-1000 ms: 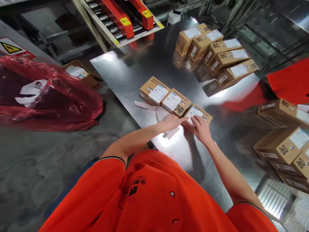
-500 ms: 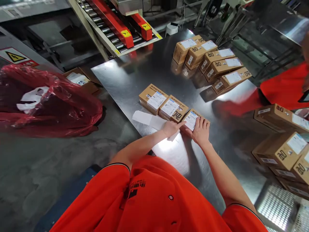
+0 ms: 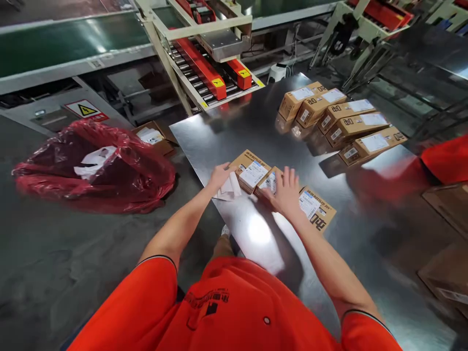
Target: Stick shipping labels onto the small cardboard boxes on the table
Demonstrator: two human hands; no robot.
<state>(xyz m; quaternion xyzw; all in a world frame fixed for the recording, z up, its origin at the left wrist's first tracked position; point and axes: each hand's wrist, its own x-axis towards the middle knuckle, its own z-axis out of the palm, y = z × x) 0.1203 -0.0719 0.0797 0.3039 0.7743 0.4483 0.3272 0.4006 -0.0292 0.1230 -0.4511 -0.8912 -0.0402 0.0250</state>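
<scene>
Three small brown cardboard boxes with white labels lie in a row before me on the metal table (image 3: 204,136). My right hand (image 3: 287,195) rests on the middle box (image 3: 269,181), its fingers spread and partly covering the label. The right-hand box (image 3: 317,208) lies beside my right wrist, which hides part of its near edge. At the outer end of the left-hand box (image 3: 250,170), my left hand (image 3: 219,176) has its fingers curled on a bunched white paper strip (image 3: 231,187). Its fingertips are close to that box; contact is hard to make out.
Several taller labelled boxes (image 3: 369,144) stand in a row at the far right. More boxes (image 3: 446,268) are at the right edge, near a co-worker's red sleeve (image 3: 444,156). A red plastic bag (image 3: 146,170) stands left of the table. Behind is a roller conveyor (image 3: 197,73).
My left hand has moved left and the paper strip is now bunched near it. My right hand has shifted from the right-hand box to the middle one. The view has turned.
</scene>
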